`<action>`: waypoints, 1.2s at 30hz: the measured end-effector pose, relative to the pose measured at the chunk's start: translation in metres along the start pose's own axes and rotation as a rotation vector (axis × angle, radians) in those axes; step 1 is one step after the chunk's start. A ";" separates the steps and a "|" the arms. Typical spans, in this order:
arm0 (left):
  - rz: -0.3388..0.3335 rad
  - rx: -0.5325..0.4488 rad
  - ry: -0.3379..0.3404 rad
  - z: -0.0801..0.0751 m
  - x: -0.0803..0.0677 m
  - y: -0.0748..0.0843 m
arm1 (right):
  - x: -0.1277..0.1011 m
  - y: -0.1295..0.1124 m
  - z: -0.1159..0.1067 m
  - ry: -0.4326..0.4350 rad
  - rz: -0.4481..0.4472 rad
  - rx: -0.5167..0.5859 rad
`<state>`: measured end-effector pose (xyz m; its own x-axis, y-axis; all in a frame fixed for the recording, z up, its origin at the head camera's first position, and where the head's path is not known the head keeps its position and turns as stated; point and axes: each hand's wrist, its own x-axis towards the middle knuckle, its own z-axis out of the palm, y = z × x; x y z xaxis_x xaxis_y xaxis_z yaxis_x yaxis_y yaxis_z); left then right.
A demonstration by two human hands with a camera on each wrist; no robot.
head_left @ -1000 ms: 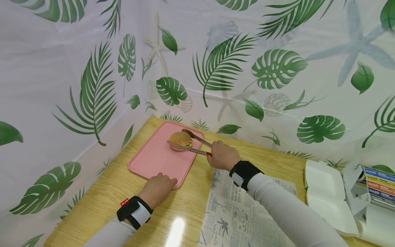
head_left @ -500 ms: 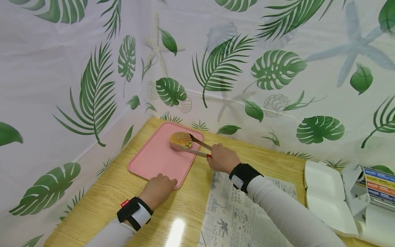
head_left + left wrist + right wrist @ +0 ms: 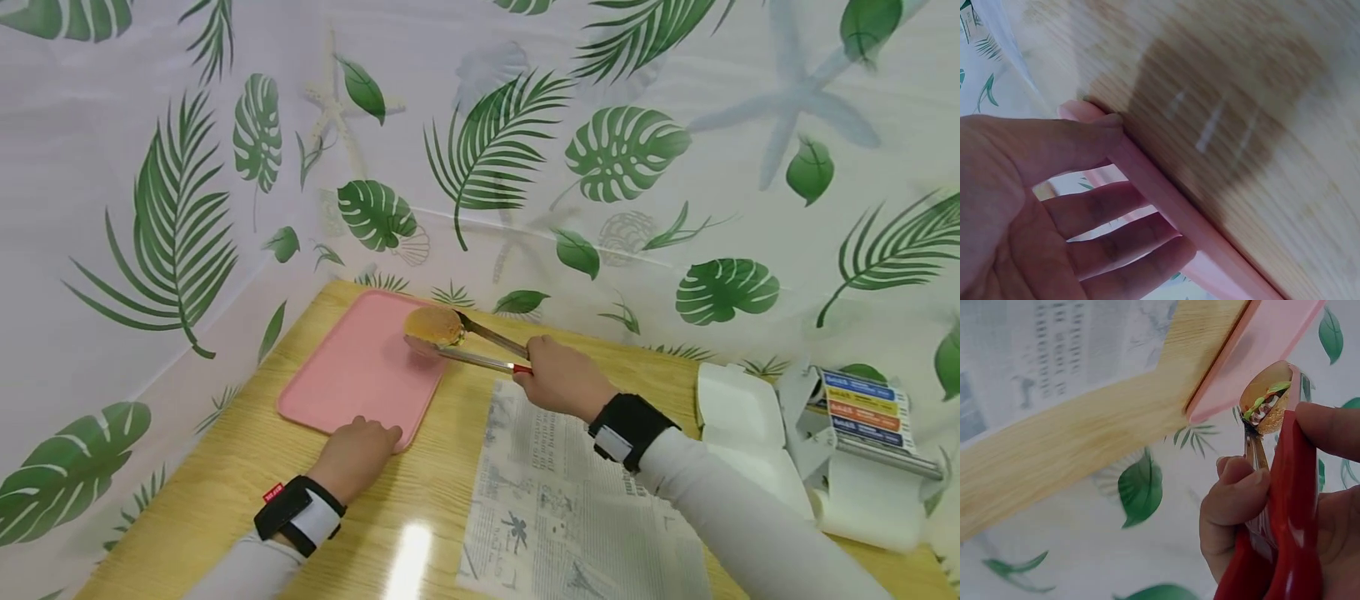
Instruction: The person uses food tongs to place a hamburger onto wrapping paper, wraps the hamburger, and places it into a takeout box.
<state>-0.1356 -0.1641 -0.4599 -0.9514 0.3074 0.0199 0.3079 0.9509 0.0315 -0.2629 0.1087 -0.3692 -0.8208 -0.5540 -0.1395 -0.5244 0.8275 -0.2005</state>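
Note:
A burger (image 3: 435, 325) in a sesame bun is clamped between the jaws of metal tongs (image 3: 483, 361) and appears raised over the right side of the pink tray (image 3: 352, 367), its shadow below. My right hand (image 3: 562, 375) grips the tongs by their red handles (image 3: 1294, 506), thumb on one side and fingers on the other. In the right wrist view, lettuce and filling show between the bun halves. My left hand (image 3: 356, 454) holds the tray's near right corner; in the left wrist view its thumb lies on the rim (image 3: 1160, 200) with the fingers along the other side.
A printed paper sheet (image 3: 540, 500) lies on the wooden table (image 3: 442, 442) right of the tray. Farther right stand an open white takeaway box (image 3: 738, 408) and a dispenser rack (image 3: 862, 417) with a paper roll. Leaf-patterned cloth (image 3: 510, 167) closes off the back and left.
The tongs have closed on the burger, which has lifted and shifted right across the tray. My head view has turned slightly right. My left hand stays at the tray's corner.

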 end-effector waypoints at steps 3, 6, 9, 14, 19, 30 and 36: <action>0.023 -0.023 0.013 0.000 0.001 0.003 | -0.038 0.022 -0.008 0.031 0.021 0.012; 0.037 -0.026 0.020 0.001 0.003 0.005 | -0.080 0.043 -0.012 0.059 0.056 0.012; 0.039 -0.022 0.008 -0.002 0.000 0.002 | -0.117 0.059 -0.010 0.081 0.093 0.022; 0.033 -0.045 -0.030 -0.008 -0.003 0.002 | -0.170 0.081 0.002 0.081 0.183 0.041; 0.047 -0.060 -0.049 -0.009 0.000 0.011 | -0.217 0.095 0.019 0.084 0.223 0.042; 0.031 -0.056 -0.065 -0.002 0.003 0.015 | -0.257 0.101 0.048 0.106 0.258 0.058; 0.030 -0.054 -0.051 0.001 0.003 0.016 | -0.263 0.102 0.060 0.123 0.243 0.041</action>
<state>-0.1336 -0.1481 -0.4599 -0.9405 0.3384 -0.0293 0.3349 0.9383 0.0857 -0.0867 0.3336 -0.4114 -0.9441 -0.3222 -0.0703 -0.3011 0.9290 -0.2151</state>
